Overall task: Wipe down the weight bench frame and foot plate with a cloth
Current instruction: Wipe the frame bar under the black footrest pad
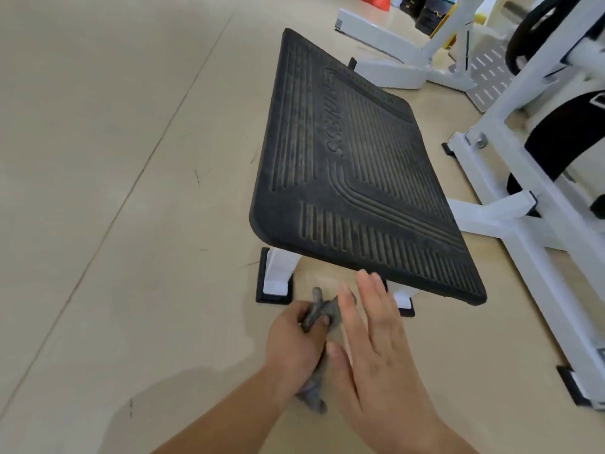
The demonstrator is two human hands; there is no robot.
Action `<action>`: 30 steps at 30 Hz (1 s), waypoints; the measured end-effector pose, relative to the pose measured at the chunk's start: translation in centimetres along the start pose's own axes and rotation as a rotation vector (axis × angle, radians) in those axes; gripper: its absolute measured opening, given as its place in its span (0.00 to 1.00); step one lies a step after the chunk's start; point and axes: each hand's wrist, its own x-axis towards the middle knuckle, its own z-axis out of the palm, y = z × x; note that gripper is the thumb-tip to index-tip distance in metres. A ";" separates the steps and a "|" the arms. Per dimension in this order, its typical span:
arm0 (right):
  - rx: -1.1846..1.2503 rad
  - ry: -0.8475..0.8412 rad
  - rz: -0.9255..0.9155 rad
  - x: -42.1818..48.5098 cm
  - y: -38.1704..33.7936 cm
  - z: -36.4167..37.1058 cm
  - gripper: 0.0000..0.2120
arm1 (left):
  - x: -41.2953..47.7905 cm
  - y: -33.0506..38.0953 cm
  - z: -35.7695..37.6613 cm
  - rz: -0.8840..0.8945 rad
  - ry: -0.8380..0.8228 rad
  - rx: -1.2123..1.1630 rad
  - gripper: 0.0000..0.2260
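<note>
The left grip [294, 339] is curled round a crumpled grey cloth [319, 311]. The right grip [376, 345] lies just beside it, fingers straight and loosely spread. Just beyond both tilts the black ribbed foot plate [360, 165] — embossed lettering ending "NESS" — with the white frame [523, 208] past the right grip.
</note>
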 end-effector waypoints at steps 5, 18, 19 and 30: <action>0.878 -0.165 0.785 -2.4 1.1 1.3 0.17 | -2.4 3.0 0.8 -0.209 -0.208 -0.158 0.08; 1.322 0.081 1.280 -3.9 11.2 0.3 0.03 | -5.5 11.2 6.3 0.052 -0.310 0.905 0.23; 1.281 0.167 1.331 -4.3 12.5 1.2 0.04 | -5.4 12.1 7.0 0.184 -0.303 1.010 0.23; 0.986 0.303 1.245 -2.9 20.0 4.1 0.07 | -2.3 12.7 6.6 0.733 -0.094 1.805 0.29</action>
